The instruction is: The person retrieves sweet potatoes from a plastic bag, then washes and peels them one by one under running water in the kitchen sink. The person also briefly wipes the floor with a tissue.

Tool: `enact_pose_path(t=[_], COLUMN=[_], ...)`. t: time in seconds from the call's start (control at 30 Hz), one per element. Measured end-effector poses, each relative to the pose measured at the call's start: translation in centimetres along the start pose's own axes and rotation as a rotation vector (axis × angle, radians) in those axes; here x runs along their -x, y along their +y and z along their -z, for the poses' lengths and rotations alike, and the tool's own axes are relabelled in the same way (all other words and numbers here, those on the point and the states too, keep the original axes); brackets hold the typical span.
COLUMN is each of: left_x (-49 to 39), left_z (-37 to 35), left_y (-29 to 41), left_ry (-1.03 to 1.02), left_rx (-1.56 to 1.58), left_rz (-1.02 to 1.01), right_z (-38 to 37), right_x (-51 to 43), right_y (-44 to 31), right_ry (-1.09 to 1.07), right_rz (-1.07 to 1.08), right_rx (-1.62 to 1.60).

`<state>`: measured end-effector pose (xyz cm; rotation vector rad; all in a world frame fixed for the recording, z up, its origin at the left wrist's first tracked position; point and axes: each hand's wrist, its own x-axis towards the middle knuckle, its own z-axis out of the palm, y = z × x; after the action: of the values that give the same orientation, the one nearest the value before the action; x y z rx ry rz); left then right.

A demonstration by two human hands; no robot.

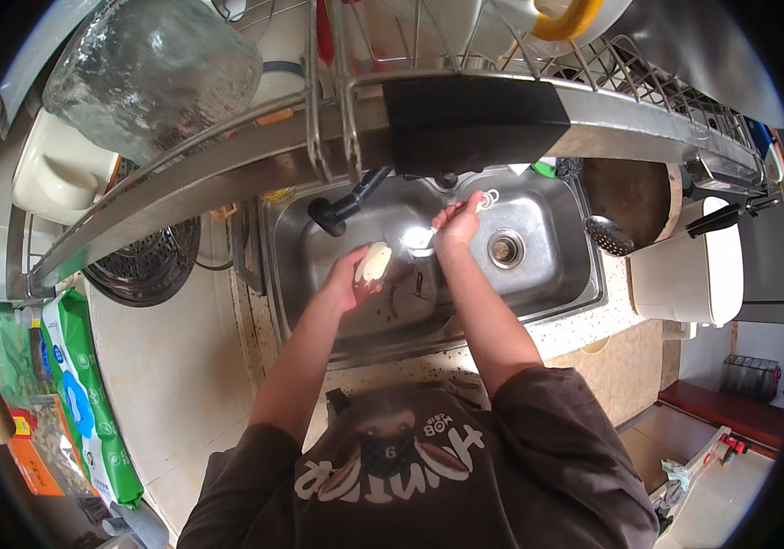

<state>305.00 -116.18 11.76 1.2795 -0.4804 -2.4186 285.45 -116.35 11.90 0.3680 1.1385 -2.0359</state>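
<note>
Over the left basin of a double stainless steel sink (310, 302), my left hand (354, 278) holds a partly peeled root vegetable (376, 261), pale on top with reddish skin below. My right hand (459, 221), above the divider between the basins, is closed around a peeler with a white looped handle end (488, 200); its working end is lost in glare. Dark strips of peel (393, 302) lie on the left basin's floor below my hands. A black faucet (329, 216) reaches over that basin. The right basin holds a drain strainer (505, 248).
A metal dish rack (611, 103) crosses above the sink's far edge. At right are a skimmer (609, 235), a round pan (622, 199) and a white bin (725, 261). On the left stand a perforated steamer tray (138, 274) and a green packet (90, 405).
</note>
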Motion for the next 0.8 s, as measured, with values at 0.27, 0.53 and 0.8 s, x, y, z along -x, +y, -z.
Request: enact_pose_path(t=[0.27,0.53,0.8], left_x=[0.3,0.5,-1.1], left_z=[-0.8,-0.7,-0.6], left_y=[-0.3,0.0,-0.3], left_ry=[0.097,0.015,0.038], left_rx=[-0.113,-0.103,0.213], left_rz=[-0.038,-0.021,0.033], right_z=[-0.9,-0.6,0.3], right_x=[0.7,0.3,3.3], right_y=[-0.5,-1.4,1.1], right_ry=[-0.028,-0.061,-0.212], right_rz=[0.092,0.056,-0.456], right_rx=[0.002,0.031,-0.011])
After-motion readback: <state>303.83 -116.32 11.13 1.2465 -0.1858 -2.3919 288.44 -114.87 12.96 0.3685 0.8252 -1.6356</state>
